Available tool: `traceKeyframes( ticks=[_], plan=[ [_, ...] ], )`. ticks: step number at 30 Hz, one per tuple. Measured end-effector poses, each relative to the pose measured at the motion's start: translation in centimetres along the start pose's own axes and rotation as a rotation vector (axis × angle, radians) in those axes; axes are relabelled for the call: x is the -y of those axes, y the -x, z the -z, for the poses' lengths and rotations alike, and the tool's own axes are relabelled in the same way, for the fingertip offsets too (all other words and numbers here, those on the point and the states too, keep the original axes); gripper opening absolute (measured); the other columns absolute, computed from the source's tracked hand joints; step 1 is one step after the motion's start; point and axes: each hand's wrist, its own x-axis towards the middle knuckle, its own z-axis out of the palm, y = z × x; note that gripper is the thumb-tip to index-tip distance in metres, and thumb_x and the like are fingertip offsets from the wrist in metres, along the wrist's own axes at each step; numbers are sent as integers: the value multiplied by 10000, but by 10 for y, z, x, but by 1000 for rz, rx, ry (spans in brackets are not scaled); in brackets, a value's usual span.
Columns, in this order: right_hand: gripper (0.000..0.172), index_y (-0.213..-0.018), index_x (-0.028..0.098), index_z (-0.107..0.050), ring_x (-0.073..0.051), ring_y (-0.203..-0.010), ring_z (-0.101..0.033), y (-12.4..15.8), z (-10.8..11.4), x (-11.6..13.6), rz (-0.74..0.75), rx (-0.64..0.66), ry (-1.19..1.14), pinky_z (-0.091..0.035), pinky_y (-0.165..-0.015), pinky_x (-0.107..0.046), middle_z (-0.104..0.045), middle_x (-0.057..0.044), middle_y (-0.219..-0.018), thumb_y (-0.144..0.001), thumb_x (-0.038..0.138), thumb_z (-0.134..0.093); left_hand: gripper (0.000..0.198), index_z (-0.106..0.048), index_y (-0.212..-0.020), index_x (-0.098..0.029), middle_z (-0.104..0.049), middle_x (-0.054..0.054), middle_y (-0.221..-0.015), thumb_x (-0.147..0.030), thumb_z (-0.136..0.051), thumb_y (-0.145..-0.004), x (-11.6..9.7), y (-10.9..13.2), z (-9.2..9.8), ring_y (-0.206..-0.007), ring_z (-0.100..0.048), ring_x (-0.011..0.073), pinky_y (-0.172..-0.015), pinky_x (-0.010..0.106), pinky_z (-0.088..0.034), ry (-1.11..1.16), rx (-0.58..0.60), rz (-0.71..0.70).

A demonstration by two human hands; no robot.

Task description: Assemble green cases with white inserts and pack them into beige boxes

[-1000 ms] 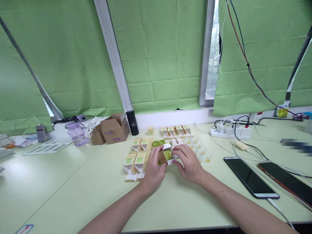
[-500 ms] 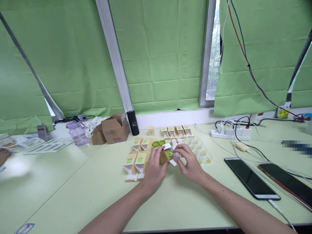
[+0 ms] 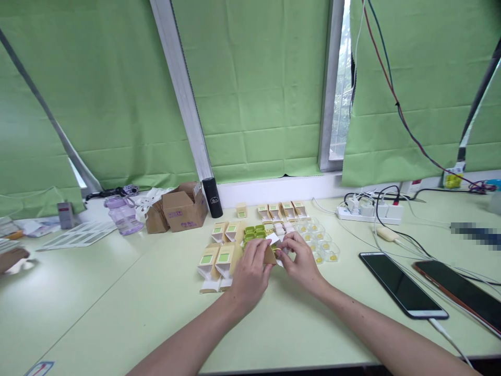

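My left hand (image 3: 250,269) is wrapped round a small brown box (image 3: 270,256) with white inner flaps, its mouth turned to the right. At that mouth, the fingers of my right hand (image 3: 300,261) are pinched together beside a small green piece (image 3: 275,250) inside; what they grip is mostly hidden. Small green containers (image 3: 255,230) sit just behind the box, with little white items (image 3: 279,228) to their right. Clear plastic cups with yellow bits (image 3: 321,245) lie beyond my right hand. Left of my left hand, open boxes with green labels (image 3: 224,258) stand in rows.
More small boxes (image 3: 282,210) stand at the back. A cardboard carton (image 3: 183,210), a black tumbler (image 3: 212,198) and a purple bottle (image 3: 123,215) line the wall. Phones (image 3: 403,284), cables and a power strip (image 3: 370,213) occupy the right. Another person's hand (image 3: 13,259) shows far left.
The box has tipped, so its green contents show less. My right fingers have moved from the flap into its mouth. The other person's hand has come further into view.
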Motion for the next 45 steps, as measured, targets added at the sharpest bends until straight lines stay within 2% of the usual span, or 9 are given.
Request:
traceKeyframes(
  ticks=[7, 13, 19, 22, 27, 30, 35, 40, 45],
  plan=[
    [193, -833, 230, -636, -234, -944, -648, -3, 7, 3, -42, -41, -169, -529, -815, -374, -685, -87, -1062, -979, 355, -653, 632, -436, -1523, -224, -621, 151, -1319, -114, -633, -933, 4, -2, 2, -1256, -629, 319, -1000, 471, -599, -25, -35, 23],
    [291, -886, 234, -642, -276, -1070, -698, -1, 8, 4, -170, -17, -388, -591, -879, -414, -726, -119, -1176, -986, 506, -668, 652, -426, -1532, -235, -617, 148, -1318, -100, -618, -924, 8, -3, 2, -1257, -624, 320, -996, 472, -597, -29, -42, 32],
    [422, -859, 237, -609, -255, -909, -720, -5, 9, 2, -322, -95, -522, -586, -791, -391, -774, -118, -1111, -899, 637, -737, 644, -450, -1517, -249, -606, 137, -1344, -102, -625, -915, 10, -5, 1, -1292, -603, 314, -1062, 483, -559, 7, -50, 73],
    [447, -873, 236, -623, -263, -926, -728, -9, 13, 0, -354, -133, -542, -582, -779, -381, -785, -115, -1082, -866, 662, -760, 649, -447, -1525, -263, -592, 131, -1378, -116, -624, -919, 12, -6, 2, -1319, -587, 311, -1105, 494, -530, 46, -56, 127],
    [443, -865, 230, -646, -271, -925, -731, -13, 23, -3, -346, -156, -511, -564, -769, -373, -792, -116, -1038, -844, 650, -783, 631, -464, -1524, -299, -555, 115, -1448, -166, -635, -931, 18, -7, 1, -1378, -547, 313, -1159, 530, -481, 168, -90, 323],
    [402, -851, 232, -640, -269, -925, -724, -13, 27, -6, -333, -136, -477, -553, -791, -374, -789, -110, -1012, -867, 615, -760, 612, -495, -1503, -301, -539, 110, -1480, -235, -683, -925, 22, -10, 0, -1405, -521, 310, -1143, 518, -502, 302, -143, 446],
    [254, -814, 229, -656, -242, -817, -693, -14, 27, -12, -305, 17, -231, -514, -747, -354, -774, -76, -886, -894, 467, -685, 612, -518, -1481, -287, -578, 120, -1442, -331, -735, -911, 22, -19, 0, -1366, -557, 284, -986, 405, -604, 608, -227, 601],
    [114, -778, 237, -681, -226, -769, -673, -11, 24, -16, -277, 189, 21, -479, -752, -346, -778, -37, -814, -853, 306, -630, 649, -503, -1436, -250, -659, 125, -1348, -381, -799, -874, 22, -24, 2, -1288, -645, 251, -1040, 383, -578, 887, -291, 638],
    [86, -750, 255, -680, -232, -780, -687, -8, 21, -19, -268, 242, 88, -469, -763, -344, -787, -12, -822, -818, 223, -638, 694, -496, -1385, -243, -712, 131, -1326, -494, -843, -839, 24, -26, 3, -1250, -695, 272, -995, 384, -607, 1107, -294, 782]
  ],
)
